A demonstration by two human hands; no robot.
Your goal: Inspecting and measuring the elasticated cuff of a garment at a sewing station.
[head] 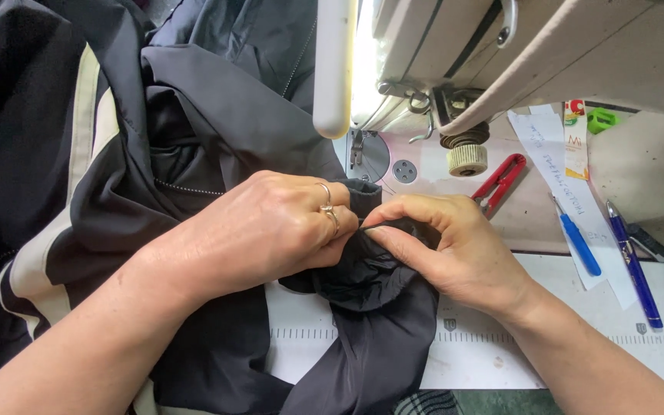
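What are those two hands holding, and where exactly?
Both the left hand and right hand pinch a folded edge of the dark jacket fabric between them.

Dark charcoal-grey jacket (217,115), faintly glossy, crossed by cream stripes (86,115) at the left and a thin silvery zip line (190,188). Gold-toned rings (327,201) on the left hand (270,227). Off-white sewing machine (516,54) with a pale beige dial (466,159). Red thread snips (501,180). Two blue pens (580,244) (633,265), one lighter, one darker. White paper strip (555,165) with dark handwriting. Small bright green piece (601,119). White tabletop (578,353) marked by a black ruler scale.
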